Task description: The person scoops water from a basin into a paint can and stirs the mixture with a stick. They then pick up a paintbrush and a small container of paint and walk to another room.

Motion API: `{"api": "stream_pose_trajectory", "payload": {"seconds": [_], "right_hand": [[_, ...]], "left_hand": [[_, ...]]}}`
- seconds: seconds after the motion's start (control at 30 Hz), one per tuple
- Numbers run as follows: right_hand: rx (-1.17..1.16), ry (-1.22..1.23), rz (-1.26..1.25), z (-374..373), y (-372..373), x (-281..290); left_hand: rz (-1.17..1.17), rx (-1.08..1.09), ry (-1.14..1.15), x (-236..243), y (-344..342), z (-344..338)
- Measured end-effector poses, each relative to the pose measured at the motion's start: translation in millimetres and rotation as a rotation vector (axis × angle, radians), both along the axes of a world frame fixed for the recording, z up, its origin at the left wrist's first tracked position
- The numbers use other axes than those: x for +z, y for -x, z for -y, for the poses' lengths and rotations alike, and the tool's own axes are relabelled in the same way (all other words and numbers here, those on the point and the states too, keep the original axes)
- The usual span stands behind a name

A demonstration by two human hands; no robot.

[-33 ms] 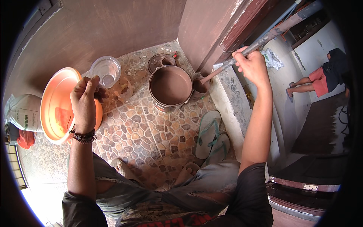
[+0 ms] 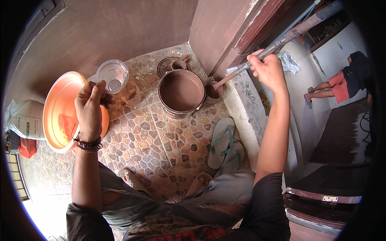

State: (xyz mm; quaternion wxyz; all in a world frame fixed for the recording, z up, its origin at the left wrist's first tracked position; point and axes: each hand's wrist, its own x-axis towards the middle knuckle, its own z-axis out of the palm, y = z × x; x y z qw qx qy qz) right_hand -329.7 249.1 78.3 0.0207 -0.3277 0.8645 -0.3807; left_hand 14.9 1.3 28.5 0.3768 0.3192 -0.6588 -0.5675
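My left hand (image 2: 91, 107) pinches the rim of a round clear plastic tub (image 2: 105, 73) and holds it up over the tiled floor. Another clear container (image 2: 132, 93) stands just beyond that hand. A long paint-stained pole (image 2: 296, 33) is in the closed grip of my right hand (image 2: 268, 69). Its lower end goes down into a small brown-coated pot (image 2: 210, 96). The pot stands against the right side of a bucket (image 2: 175, 113) holding smooth brown paint (image 2: 181, 90). What the pole's tip touches inside the pot is hidden.
An orange basin (image 2: 53, 132) leans at the left beside a white sack (image 2: 30, 116). A paint-smeared lid (image 2: 162, 67) lies behind the bucket. Flip-flops (image 2: 221, 140) rest by the concrete ledge (image 2: 245, 104). A person in red shorts (image 2: 341, 89) is at the far right.
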Motion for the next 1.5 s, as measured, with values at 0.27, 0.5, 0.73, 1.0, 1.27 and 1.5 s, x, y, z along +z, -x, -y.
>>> {"api": "stream_pose_trajectory", "payload": {"seconds": [0.27,0.5,0.73,1.0,1.27,1.5], "right_hand": [[-0.009,-0.010,0.009,1,-2,0],[-0.005,-0.018,-0.012,2,-2,0],[-0.007,-0.007,0.008,3,-2,-1],[0.009,-0.015,0.016,2,3,-5],[-0.089,0.005,0.126,-1,11,-15],[-0.244,0.151,0.186,-22,21,-10]], "left_hand": [[0.016,-0.006,-0.014,0,-1,0],[0.009,-0.009,0.002,-1,-1,1],[0.012,-0.013,-0.006,-1,0,-1],[0.012,-0.013,-0.014,0,2,-2],[-0.003,-0.015,-0.040,-1,3,0],[-0.060,-0.040,-0.052,-1,8,4]]}}
